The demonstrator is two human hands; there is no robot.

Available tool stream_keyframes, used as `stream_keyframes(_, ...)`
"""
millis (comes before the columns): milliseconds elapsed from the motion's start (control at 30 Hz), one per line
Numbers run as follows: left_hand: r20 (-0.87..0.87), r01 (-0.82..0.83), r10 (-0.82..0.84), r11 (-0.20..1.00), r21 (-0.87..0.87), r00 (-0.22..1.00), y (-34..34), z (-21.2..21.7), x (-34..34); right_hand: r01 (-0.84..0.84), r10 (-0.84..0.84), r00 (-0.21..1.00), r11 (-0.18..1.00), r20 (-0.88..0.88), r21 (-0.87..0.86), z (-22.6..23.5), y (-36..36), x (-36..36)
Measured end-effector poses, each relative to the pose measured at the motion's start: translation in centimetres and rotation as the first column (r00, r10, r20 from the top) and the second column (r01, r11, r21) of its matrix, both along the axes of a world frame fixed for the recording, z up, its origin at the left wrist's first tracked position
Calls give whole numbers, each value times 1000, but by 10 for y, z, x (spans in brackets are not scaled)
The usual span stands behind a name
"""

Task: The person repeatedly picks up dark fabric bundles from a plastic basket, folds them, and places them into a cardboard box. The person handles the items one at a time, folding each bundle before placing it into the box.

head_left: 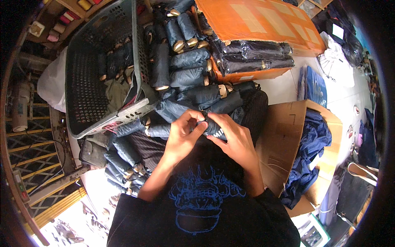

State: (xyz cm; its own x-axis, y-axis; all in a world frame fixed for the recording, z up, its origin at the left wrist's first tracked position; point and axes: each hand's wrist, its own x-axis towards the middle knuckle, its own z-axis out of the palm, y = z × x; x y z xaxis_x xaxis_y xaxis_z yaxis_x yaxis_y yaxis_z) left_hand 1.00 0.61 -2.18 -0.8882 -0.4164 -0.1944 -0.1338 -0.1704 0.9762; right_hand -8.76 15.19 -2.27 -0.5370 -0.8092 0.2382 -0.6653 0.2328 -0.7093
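Just above my lap, both hands are at a small dark fabric bundle (212, 127) with white lettering on its side. My left hand (184, 133) is closed, thumb and fingers pinched at the bundle's left end. Curved over its top and right side, my right hand (235, 138) grips it from the other side. What exactly the left fingertips pinch is hidden. Rolled blue-grey fabric bundles (188, 77) with cream-coloured ends lie heaped just beyond my hands and over my legs. Further rolled bundles (125, 151) are piled by my left knee.
A grey plastic basket (142, 53) with dark bundles and olive cloth inside leans at the left. An orange-taped carton (263, 24) and dark plastic-wrapped packs (257, 57) stand at the far side. On the right, an open cardboard box (284, 131) holds crumpled blue fabric (306, 152).
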Motion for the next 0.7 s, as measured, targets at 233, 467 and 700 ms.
stream_keyframes(233, -348, -304, 35, 573, -761, 937, 16, -12, -2, -48, 46, 994, 999, 95, 18, -4, 2, 2)
stream_keyframes(467, -443, -401, 12, 451, -798, 896, 18, -3, 1, 5, 19, 972, 995, 236, -101, 3, -8, 7)
stream_keyframes(700, -466, -434, -2, 364, -824, 885, 7, -6, 14, 181, -143, 895, 982, 422, -51, -4, -18, 29)
